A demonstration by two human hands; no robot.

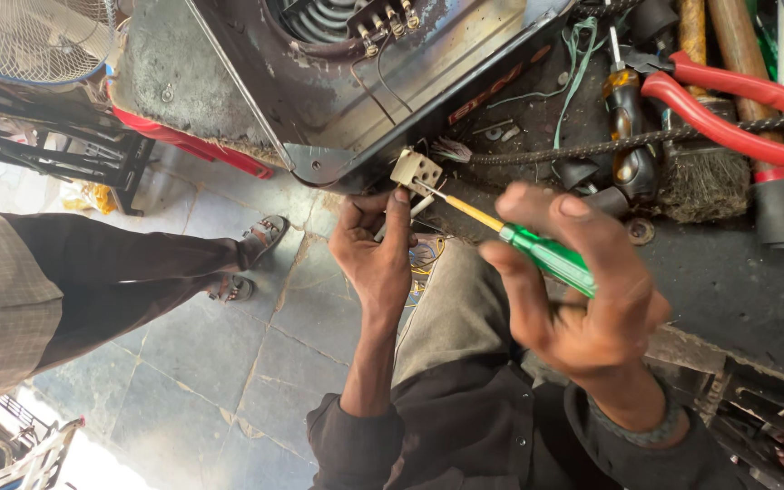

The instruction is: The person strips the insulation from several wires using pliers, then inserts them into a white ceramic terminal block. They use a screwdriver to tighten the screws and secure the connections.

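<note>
Fingers of the right hand (583, 299) are curling tightly around a screwdriver with a translucent green plastic handle and a yellow-sleeved metal shaft (519, 240), gripping it at the handle. Its long axis is running from about four o'clock at the handle to ten o'clock at the tip, so the tip is pointing up and left into a small cream-coloured plastic terminal block (415, 170). That block is sitting at the edge of the workbench, just below the corner of a dark, rusty sheet-metal appliance casing (338, 100), with thin wires running from it.

At nine o'clock from the screwdriver, the left hand (376, 254) is reaching upward, its fingers partly closed and pinching the wires just under the terminal block, the fingertips touching it.

At two o'clock from the right hand, red-handled pliers (737, 109) are lying on the dark greasy workbench (728, 272), beside a worn bristle brush (705, 181) and a brown-handled screwdriver (628, 118). At nine o'clock in the frame, another person's leg in dark trousers (120, 272) is stretching across the grey tiled floor (220, 363).
</note>
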